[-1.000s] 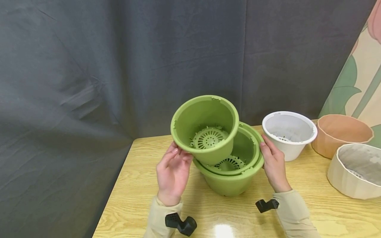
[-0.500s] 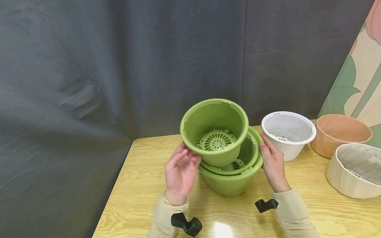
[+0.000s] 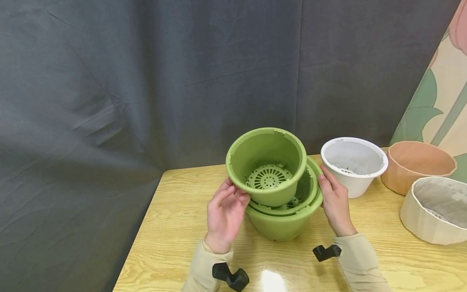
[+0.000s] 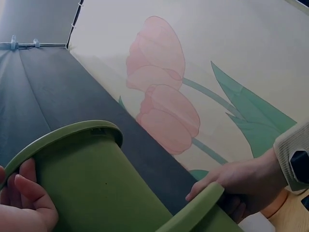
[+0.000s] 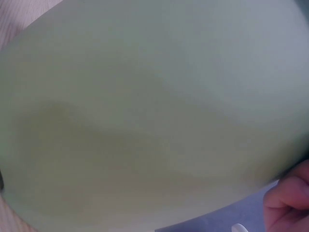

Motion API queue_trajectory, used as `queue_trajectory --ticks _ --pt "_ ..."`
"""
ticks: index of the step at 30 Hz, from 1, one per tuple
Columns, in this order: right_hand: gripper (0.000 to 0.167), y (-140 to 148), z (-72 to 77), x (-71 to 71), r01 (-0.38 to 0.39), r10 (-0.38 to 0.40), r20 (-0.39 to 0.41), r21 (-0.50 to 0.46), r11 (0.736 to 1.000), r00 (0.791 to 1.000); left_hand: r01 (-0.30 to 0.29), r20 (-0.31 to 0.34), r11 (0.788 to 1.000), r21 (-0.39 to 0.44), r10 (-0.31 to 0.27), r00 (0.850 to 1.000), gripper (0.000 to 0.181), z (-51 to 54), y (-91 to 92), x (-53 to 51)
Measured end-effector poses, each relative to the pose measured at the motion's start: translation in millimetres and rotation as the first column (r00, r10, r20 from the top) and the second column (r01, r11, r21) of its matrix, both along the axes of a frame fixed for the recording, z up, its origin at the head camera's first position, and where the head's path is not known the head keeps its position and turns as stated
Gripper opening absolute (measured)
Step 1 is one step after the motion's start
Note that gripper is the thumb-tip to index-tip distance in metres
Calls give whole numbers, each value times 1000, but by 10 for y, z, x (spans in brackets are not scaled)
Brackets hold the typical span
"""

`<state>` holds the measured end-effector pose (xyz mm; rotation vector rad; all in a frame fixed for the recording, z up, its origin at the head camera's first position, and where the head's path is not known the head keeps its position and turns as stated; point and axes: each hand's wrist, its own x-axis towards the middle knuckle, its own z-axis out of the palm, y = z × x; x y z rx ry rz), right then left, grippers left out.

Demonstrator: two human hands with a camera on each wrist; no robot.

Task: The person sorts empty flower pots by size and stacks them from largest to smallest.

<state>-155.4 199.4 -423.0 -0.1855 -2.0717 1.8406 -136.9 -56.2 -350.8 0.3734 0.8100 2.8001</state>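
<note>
In the head view my left hand (image 3: 226,215) pinches the near-left rim of a green plastic flowerpot (image 3: 268,148) with a slotted bottom. This pot is tilted, its lower part over the mouth of two nested green flowerpots (image 3: 279,227); whether it touches them I cannot tell. My right hand (image 3: 336,202) grips the right rim of the nested pair, which stands on the table. The left wrist view shows the raised pot's outer wall (image 4: 96,179) from below and my right hand (image 4: 246,181) across from it. A blurred pale green wall (image 5: 145,106) fills the right wrist view.
A white flowerpot (image 3: 355,178) stands just beyond my right hand. Farther right are an orange-brown faceted pot (image 3: 405,176) and a cream one (image 3: 423,223). All stand on a wooden table (image 3: 171,235), with a dark curtain (image 3: 226,73) behind.
My left hand has carried the upper green flowerpot to the right and lower, more over the nested pair. My right hand has kept its hold on the rim.
</note>
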Motion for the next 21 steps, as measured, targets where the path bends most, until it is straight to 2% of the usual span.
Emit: queue_trajectory --ticks 10,21 --pt "50 -3 1 -3 -8 8 -2 -17 1000 1000 -40 14 998 -58 41 999 26 -57 -35 6" --pt "50 0 9 0 -5 5 -5 -27 1000 1000 -69 -3 986 -150 70 998 28 -123 -84 20"
